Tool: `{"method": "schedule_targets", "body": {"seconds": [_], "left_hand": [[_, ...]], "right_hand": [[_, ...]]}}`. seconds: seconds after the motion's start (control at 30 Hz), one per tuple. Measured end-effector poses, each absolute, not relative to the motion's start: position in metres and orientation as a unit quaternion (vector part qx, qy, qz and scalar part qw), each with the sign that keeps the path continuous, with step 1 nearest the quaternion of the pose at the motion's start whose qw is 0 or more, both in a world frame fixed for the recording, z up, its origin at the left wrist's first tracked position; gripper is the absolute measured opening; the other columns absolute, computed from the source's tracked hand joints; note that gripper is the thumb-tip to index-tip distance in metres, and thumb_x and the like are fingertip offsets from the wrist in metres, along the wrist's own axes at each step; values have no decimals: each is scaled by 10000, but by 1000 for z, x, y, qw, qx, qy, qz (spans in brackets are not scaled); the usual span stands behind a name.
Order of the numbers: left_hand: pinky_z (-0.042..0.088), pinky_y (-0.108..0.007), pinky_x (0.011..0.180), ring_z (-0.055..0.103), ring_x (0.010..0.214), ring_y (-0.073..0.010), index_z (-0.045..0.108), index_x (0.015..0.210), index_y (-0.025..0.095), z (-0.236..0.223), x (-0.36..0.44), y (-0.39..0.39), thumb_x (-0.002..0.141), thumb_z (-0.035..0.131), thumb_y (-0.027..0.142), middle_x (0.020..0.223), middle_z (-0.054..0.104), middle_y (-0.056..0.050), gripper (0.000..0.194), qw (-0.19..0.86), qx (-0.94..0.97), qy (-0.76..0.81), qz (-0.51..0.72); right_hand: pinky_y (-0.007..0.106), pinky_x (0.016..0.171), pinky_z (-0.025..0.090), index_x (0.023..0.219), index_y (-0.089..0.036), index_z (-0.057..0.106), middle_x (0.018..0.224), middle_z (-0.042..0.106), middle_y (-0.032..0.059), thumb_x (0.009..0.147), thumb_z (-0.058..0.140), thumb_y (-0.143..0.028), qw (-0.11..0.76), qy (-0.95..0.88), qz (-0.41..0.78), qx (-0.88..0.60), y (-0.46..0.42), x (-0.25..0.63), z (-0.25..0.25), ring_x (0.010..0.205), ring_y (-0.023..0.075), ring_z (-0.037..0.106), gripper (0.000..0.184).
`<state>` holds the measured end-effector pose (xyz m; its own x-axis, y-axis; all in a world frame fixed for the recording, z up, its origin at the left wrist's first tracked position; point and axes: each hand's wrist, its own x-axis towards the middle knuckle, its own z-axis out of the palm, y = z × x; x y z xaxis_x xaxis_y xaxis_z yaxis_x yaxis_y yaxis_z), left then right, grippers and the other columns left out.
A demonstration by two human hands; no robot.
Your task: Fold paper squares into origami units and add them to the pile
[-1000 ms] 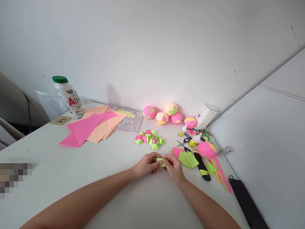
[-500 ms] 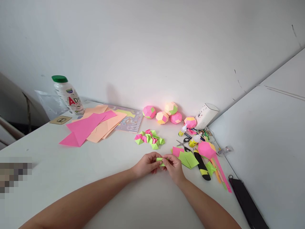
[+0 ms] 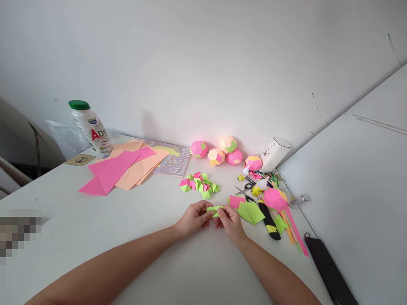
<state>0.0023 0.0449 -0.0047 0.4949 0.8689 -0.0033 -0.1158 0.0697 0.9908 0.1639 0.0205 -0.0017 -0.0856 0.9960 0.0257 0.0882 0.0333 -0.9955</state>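
Observation:
Between both hands is a small folded piece of green paper [image 3: 214, 210], held above the white table. My left hand [image 3: 194, 219] pinches its left end with thumb and fingers. On the right end, my right hand [image 3: 232, 221] presses with its thumb, the fingers curled behind the paper. Just beyond the hands lies a pile of folded pink and green paper units [image 3: 200, 185]. Flat green paper squares [image 3: 252, 212] and a pink square [image 3: 235, 201] rest beside my right hand.
Scissors [image 3: 244, 191], glue bottles [image 3: 259, 187] and a black-and-yellow cutter [image 3: 269, 220] lie to the right, near a phone [image 3: 330, 271]. Paper balls [image 3: 216, 156] line the wall. Pink sheets [image 3: 111, 171], a notebook [image 3: 176, 161] and a green-capped bottle [image 3: 92, 127] are at left.
The green paper has turned a little and shows a longer flat strip between the fingers. My fingers have shifted slightly on it; both hands keep hold.

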Motion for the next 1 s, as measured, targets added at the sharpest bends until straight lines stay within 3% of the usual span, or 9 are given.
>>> {"method": "schedule_targets", "body": {"seconds": [0.73,1.0], "left_hand": [[411,-229,497,520,508,-101,517,863,147,-3,2,48,758,589,404,621,599,2,288,673,577,314,341],[422,-232,506,530,507,-110,538,763,149,-3,0,48,762,577,428,555,586,15,282,676,586,309,323]], "right_hand": [[189,404,388,664,-159,520,534,594,-16,806,553,-408,474,-542,485,-496,19,163,-2,409,92,535,288],[183,402,383,680,-153,516,536,590,-13,813,546,-401,476,-541,482,-498,20,165,-5,406,88,537,283]]}}
